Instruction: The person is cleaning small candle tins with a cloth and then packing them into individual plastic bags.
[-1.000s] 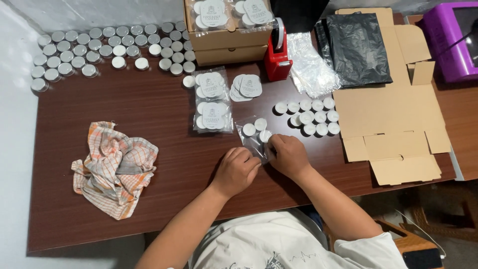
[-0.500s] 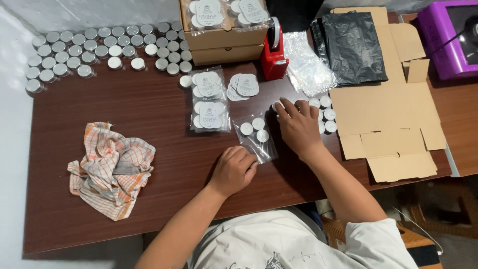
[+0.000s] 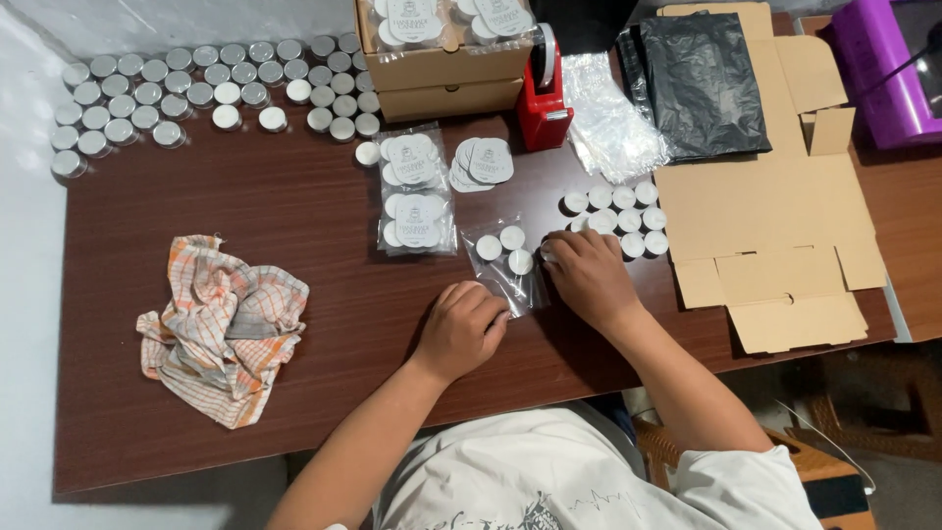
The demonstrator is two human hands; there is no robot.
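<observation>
A small clear plastic bag (image 3: 506,267) lies on the dark wooden table (image 3: 314,294) with three white tealight candles inside. My left hand (image 3: 463,328) pinches the bag's near edge. My right hand (image 3: 586,275) rests beside the bag's right side, fingers curled over a white tealight whose edge shows at my fingertips. A cluster of several loose white tealights (image 3: 618,214) sits just beyond my right hand.
Two filled labelled bags (image 3: 417,193) and a stack of white labels (image 3: 481,165) lie behind. Many tealights in metal cups (image 3: 196,93), a cardboard box (image 3: 446,71), red tape dispenser (image 3: 545,93), clear bags (image 3: 610,123), black bag (image 3: 705,83), flat cardboard (image 3: 775,216), checked cloth (image 3: 221,329), purple device (image 3: 895,69).
My right hand left the bag, reached to the loose tealights, then came back beside the bag with one. My left hand stayed on the bag's edge.
</observation>
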